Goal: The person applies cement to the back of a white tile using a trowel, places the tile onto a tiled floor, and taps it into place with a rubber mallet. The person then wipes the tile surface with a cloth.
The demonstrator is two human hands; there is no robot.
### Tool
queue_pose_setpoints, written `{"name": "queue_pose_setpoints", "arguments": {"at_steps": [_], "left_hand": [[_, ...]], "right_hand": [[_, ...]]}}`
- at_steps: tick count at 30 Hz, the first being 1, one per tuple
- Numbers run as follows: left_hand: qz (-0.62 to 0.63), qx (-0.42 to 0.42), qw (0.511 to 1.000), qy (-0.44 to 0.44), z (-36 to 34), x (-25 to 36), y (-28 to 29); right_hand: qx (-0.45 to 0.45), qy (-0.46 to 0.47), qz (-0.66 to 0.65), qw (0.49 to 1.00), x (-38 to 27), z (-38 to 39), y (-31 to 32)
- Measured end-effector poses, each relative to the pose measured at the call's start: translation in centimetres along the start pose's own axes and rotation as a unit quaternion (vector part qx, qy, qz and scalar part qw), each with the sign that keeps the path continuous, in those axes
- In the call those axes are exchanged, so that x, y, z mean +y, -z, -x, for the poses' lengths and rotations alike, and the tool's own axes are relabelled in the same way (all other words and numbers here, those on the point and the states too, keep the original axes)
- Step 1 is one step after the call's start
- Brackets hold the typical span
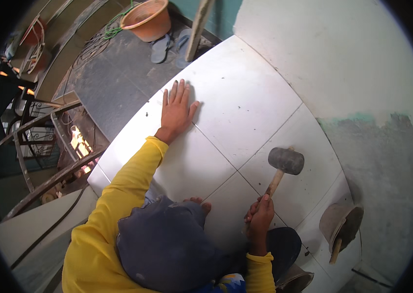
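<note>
My left hand [177,110] lies flat on white floor tiles [236,122], fingers spread, near the edge beside the dark floor. My right hand [260,217] grips the wooden handle of a rubber mallet [285,161]; its dark head is over a tile to the right, and whether it touches is unclear. A bare foot [201,204] shows on the tiles beside my dark-clad knee. A worn bucket [338,222] with a wooden handle sticking out stands at the right, and another container [294,281] is partly visible at the bottom.
A patchy wall [372,73] borders the tiles on the right. Beyond the far edge are dark flooring [108,93], an orange basin [145,24], slippers [160,51], an upright plank [196,29] and cords. A metal railing [57,129] with an opening behind it runs along the left.
</note>
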State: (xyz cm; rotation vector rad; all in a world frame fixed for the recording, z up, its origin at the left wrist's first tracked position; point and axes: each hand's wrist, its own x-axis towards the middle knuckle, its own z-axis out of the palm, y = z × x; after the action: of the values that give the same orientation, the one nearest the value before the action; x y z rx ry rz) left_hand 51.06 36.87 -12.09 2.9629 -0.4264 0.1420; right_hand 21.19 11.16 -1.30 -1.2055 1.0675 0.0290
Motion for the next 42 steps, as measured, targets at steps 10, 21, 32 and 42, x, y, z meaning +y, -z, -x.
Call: {"name": "queue_pose_setpoints", "arguments": {"at_steps": [10, 21, 32, 42], "left_hand": [[0.114, -0.03, 0.916, -0.382, -8.9, 26.6, -6.1], [0.105, -0.017, 0.923, -0.369, -9.9, 28.3, -6.4], [0.151, -0.156, 0.919, -0.329, 3.4, 20.8, -0.7], [0.192, -0.132, 0.915, -0.328, 3.7, 20.5, -1.5]], "right_hand": [[0.061, 0.018, -0.054, 0.997, -0.6, -1.7, 2.5], [0.048, 0.005, -0.067, 0.997, -1.8, -3.3, 3.8], [0.016, 0.135, 0.196, 0.971, -1.8, -8.5, 1.8], [-0.003, 0.412, 0.24, 0.879, -5.9, -15.2, -4.4]]}}
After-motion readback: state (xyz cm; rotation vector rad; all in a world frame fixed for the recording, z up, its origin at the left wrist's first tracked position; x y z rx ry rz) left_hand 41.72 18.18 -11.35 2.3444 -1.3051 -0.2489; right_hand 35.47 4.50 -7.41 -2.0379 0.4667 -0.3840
